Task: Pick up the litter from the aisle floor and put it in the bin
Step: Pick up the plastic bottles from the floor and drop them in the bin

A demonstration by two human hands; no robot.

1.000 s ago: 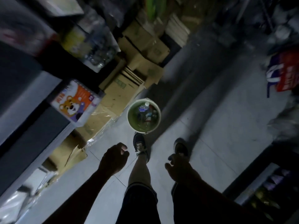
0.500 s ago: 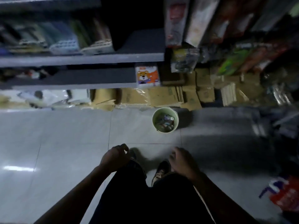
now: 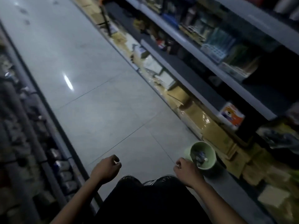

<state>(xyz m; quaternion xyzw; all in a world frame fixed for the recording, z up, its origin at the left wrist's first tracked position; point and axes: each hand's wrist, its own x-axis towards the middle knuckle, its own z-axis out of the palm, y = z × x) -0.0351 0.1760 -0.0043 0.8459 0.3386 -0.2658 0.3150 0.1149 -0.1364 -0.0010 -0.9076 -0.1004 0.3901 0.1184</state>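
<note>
A pale green round bin [image 3: 208, 152] stands on the grey tiled aisle floor [image 3: 90, 88] at the lower right, with a bottle and other litter [image 3: 200, 156] inside. My right hand [image 3: 186, 172] hangs just left of the bin, fingers loosely curled, holding nothing. My left hand [image 3: 106, 168] hangs at the lower middle, fingers curled with nothing in them. Dark trousers and shoe tips [image 3: 146, 180] show between my hands. No loose litter shows on the floor.
Grey shelving [image 3: 202, 50] full of goods runs along the right, with flattened cardboard boxes [image 3: 215, 131] and an orange bear-print pack [image 3: 231, 116] at its foot. Another dark shelf row [image 3: 24, 120] lines the left. The aisle stretches away to the upper left.
The view has swung left, from facing the shelf and bin to looking down the aisle. The bin now lies at my right. Both hands stay low and hold nothing.
</note>
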